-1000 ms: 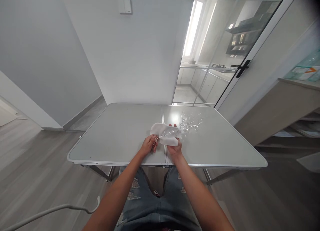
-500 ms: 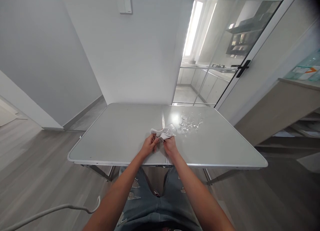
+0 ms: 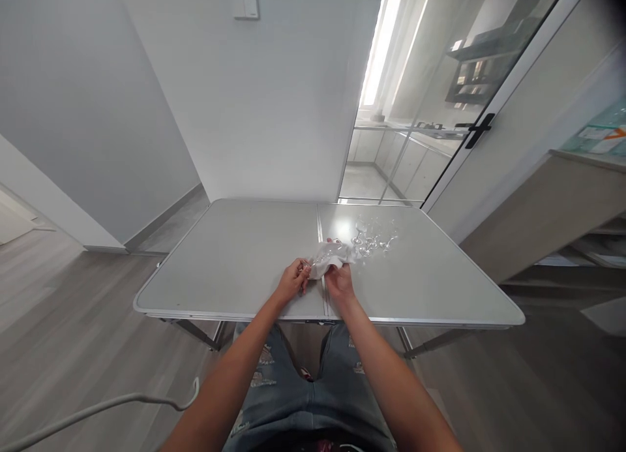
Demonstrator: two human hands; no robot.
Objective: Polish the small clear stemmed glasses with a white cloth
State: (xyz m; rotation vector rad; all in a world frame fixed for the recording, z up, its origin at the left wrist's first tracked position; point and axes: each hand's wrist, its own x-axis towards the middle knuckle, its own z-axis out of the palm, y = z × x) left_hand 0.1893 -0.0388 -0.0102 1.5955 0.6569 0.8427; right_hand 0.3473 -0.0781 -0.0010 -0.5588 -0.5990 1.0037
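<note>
A clear stemmed glass (image 3: 337, 250) lies tilted over the middle of the table, its bowl toward the right. My left hand (image 3: 293, 280) is closed at the foot end of the stem, with the fingers pinched together. Around the bowl, my right hand (image 3: 339, 281) is wrapped with a white cloth (image 3: 321, 267) between it and the glass. Its fingertips show on the far side of the bowl; the cloth covers part of the palm. Just beyond, to the right, stand several more clear stemmed glasses (image 3: 372, 244) in a cluster, their outlines faint.
The pale folding table (image 3: 235, 263) has a metal seam down its middle and a wall behind it. A glazed door with a black handle (image 3: 480, 131) is at the back right. Shelving (image 3: 562, 197) stands to the right. A white cable (image 3: 122, 398) hangs at lower left.
The cloth has gone from spread under the glass to wrapped around its bowl. My right hand has moved slightly right and its fingers now reach around the far side.
</note>
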